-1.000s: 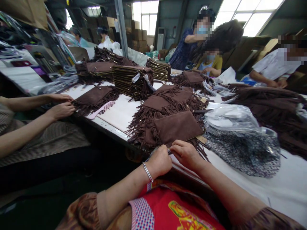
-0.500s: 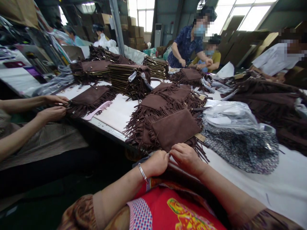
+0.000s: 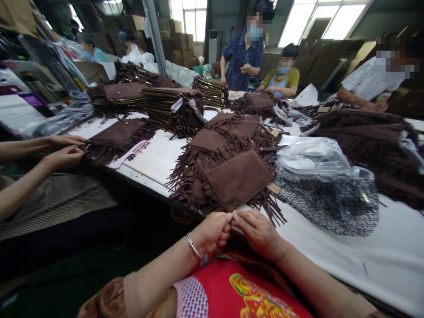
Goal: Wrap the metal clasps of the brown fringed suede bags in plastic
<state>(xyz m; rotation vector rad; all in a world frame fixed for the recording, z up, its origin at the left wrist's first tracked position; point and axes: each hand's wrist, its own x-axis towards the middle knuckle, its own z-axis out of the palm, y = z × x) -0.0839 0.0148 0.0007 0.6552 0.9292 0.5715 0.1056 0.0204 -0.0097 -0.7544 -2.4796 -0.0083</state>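
My left hand [image 3: 216, 229], with a silver bangle at the wrist, is pinched closed at the table's front edge. Its fingertips meet those of my right hand [image 3: 255, 229], which is also closed in a pinch. Something tiny and shiny shows between them, too small to name. Just beyond the fingers lies a brown fringed pouch [image 3: 239, 179], flat on a heap of similar brown fringed bags [image 3: 208, 140]. A tan tag [image 3: 273, 188] sticks out at the pouch's right side.
A patterned bag under clear plastic [image 3: 326, 194] lies right of the heap. A pink comb [image 3: 130, 153] and another person's hands [image 3: 68, 148] at a brown bag are on the left. Stacked bags [image 3: 168, 108] stand behind; several people work across the table.
The view has shifted slightly. My hands stay together, and my left hand's lower fingers show more. Across the table, the standing person has straightened and drawn back from the seated person.
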